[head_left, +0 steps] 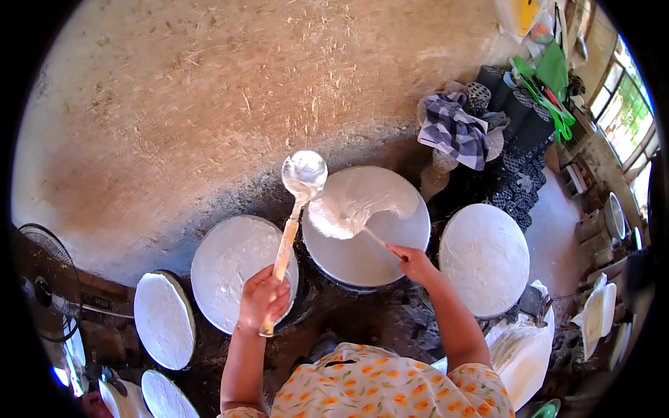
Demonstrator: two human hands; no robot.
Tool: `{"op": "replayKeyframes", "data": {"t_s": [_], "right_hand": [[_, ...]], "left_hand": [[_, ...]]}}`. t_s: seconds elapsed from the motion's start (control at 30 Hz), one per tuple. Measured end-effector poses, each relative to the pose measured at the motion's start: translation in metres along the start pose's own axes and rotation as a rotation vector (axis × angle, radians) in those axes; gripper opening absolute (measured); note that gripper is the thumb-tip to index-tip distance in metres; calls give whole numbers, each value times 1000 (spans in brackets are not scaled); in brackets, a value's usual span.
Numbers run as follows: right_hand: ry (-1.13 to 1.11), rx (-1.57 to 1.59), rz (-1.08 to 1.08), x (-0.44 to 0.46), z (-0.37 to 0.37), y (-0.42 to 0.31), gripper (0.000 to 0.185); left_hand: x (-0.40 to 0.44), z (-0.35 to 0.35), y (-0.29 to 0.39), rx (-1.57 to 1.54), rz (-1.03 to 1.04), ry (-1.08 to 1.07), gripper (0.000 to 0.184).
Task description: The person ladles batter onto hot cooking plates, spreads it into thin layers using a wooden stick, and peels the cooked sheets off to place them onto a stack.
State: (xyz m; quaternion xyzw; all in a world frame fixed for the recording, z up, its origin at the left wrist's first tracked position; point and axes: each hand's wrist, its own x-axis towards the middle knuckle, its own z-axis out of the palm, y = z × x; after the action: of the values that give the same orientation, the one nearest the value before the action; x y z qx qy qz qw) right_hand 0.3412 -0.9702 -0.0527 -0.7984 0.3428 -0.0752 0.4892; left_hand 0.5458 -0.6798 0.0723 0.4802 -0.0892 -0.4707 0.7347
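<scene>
My left hand (265, 299) is wrapped round the wooden handle of a ladle (304, 174). Its metal bowl is smeared white and is raised near the wall, beside the middle round pan (348, 263). Fingers of my right hand (411, 263) close on a thin-handled spreader (375, 237), whose head sits in the wet white batter and cannot be made out. Batter lies in a swirl over the far part of that pan, and its near part looks smoother. To the left is another round white-coated pan (233, 254), and a third pan (486, 258) stands at the right.
Several honeycomb charcoal briquettes (519, 111) are stacked at the back right, near a checked cloth (456, 129). A fan (45, 282) stands far left. White-covered round boards (164, 320) lean at the left, and a white sheet-like bundle (523, 355) lies at the lower right.
</scene>
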Motion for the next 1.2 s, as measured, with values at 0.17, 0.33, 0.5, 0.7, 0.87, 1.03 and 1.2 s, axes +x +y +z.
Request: {"op": "replayKeyframes", "data": {"t_s": [0.17, 0.33, 0.5, 0.7, 0.87, 1.03, 1.2], "right_hand": [[-366, -125, 22, -35, -49, 20, 54], [-46, -48, -205, -3, -31, 36, 55], [-250, -95, -161, 0, -34, 23, 55], [-215, -106, -139, -18, -67, 53, 53], [-268, -51, -103, 7, -29, 33, 55], [-474, -171, -120, -55, -93, 61, 54], [101, 101, -61, -49, -40, 72, 54]], "left_hand": [[-25, 4, 0, -150, 181, -15, 36], [-27, 21, -11, 139, 104, 113, 12], [-34, 21, -30, 220, 74, 151, 19], [-48, 26, -42, 265, 52, 184, 12], [-50, 28, -39, -363, -103, -71, 27], [-91, 39, -39, -181, 190, 88, 34], [-90, 48, -54, 116, 46, 251, 34]]}}
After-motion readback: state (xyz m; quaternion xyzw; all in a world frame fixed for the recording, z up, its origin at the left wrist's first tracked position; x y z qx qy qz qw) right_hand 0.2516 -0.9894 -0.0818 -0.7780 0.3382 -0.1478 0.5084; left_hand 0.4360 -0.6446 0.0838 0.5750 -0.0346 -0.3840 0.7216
